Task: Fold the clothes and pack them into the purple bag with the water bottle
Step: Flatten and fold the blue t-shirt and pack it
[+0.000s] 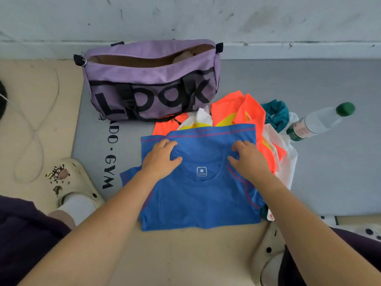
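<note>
A blue shirt (198, 199) with an M label lies partly folded on the floor before me. My left hand (162, 155) rests on it left of the collar, fingers curled over a fold. My right hand (245, 157) presses the fabric right of the collar, fingertips bent. Behind the shirt lies a heap of orange (233, 110), white (286, 153) and teal (276, 114) clothes. The purple bag (150, 79) marked LOOK stands unzipped against the wall. A clear water bottle (317, 122) with a green cap lies on its side at the right.
A grey gym mat (319, 162) covers the floor under the bag and clothes; beige flooring (37, 104) lies left and near me. A thin cable (35, 129) loops on the left. My cream clogs (68, 178) flank the shirt. The wall (185, 17) is behind the bag.
</note>
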Demonstrator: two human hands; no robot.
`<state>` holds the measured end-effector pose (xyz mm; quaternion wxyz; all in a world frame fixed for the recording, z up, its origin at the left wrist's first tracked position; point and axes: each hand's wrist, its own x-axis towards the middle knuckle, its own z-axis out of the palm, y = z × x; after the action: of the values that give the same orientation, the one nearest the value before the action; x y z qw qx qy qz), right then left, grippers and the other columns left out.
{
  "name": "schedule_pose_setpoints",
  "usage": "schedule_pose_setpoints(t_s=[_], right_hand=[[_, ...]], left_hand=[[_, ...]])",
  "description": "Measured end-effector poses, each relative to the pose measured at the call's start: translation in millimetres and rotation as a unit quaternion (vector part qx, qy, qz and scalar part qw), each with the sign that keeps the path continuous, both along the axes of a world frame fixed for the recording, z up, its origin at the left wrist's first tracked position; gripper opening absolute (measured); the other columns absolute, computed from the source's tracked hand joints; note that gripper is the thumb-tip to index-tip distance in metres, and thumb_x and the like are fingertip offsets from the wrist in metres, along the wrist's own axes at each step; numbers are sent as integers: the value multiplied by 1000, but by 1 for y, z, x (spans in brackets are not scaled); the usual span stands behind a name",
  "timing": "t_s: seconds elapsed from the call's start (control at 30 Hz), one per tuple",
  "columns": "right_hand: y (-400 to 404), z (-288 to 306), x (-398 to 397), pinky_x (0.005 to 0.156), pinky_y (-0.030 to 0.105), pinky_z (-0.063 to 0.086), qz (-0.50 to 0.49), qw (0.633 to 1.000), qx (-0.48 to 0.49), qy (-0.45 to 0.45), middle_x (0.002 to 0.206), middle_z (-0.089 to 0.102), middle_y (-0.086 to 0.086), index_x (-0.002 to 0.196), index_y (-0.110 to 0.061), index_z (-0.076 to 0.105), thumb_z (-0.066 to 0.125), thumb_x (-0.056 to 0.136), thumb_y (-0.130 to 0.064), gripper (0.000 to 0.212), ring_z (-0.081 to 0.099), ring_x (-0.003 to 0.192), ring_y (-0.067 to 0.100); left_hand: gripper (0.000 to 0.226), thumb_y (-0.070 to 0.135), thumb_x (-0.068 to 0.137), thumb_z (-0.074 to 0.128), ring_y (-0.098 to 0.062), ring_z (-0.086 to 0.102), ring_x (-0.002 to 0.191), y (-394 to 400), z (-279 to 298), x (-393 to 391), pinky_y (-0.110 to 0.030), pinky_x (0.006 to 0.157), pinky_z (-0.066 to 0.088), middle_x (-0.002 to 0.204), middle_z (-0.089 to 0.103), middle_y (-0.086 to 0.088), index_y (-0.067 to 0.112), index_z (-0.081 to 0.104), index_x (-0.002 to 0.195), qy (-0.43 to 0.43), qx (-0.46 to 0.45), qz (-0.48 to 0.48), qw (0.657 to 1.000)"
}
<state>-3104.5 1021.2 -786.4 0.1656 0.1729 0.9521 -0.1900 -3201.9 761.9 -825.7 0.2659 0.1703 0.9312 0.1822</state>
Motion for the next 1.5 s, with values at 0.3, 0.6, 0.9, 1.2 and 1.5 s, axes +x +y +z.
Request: schedule_pose_setpoints(t_s=[0.3, 0.6, 0.9, 1.2, 1.5], right_hand=[[19, -21, -12, 89, 42, 36, -31, 999, -6, -41, 110, 59, 4, 111, -16, 54, 70, 84, -35, 36, 54, 108, 27], [27, -27, -7, 86, 44, 42, -77, 995, -49, -38, 73, 50, -11, 83, -19, 49, 74, 81, -40, 32, 52, 80, 21], [32, -25, -1, 59, 32, 31, -69, 992, -86, -54, 66, 47, -1, 74, -8, 53, 71, 85, -31, 31, 47, 70, 24], [45, -14, -37, 65, 31, 34, -52, 993, -101, 9, 73, 57, -1, 82, -19, 60, 67, 89, -32, 16, 52, 73, 21], [54, -22, -50, 53, 14, 29, -50, 994, -95, 23, 72, 53, 1, 83, -13, 61, 65, 90, -28, 16, 48, 71, 21]], left_hand=[[22, 28, 91, 59, -31, 59, 102, -18, -17, -16, -43, 88, 45, 108, 64, -8, 11, 63, 105, 127, 61, 89, 986], [52, 50, 91, 56, -30, 48, 118, -24, -26, -6, -43, 97, 39, 125, 54, -10, 13, 53, 127, 112, -15, 131, 985], [29, 42, 89, 65, -19, 54, 71, -32, -18, -4, -33, 69, 40, 70, 60, 2, 15, 60, 77, -37, 28, 130, 990], [20, 29, 93, 62, -15, 53, 68, -40, -20, -30, -28, 65, 40, 70, 58, 4, 12, 63, 82, -29, 105, 195, 975], [16, 29, 94, 59, -25, 56, 91, -27, -24, -42, -37, 78, 43, 90, 62, -1, 14, 62, 100, 82, 76, 165, 980]])
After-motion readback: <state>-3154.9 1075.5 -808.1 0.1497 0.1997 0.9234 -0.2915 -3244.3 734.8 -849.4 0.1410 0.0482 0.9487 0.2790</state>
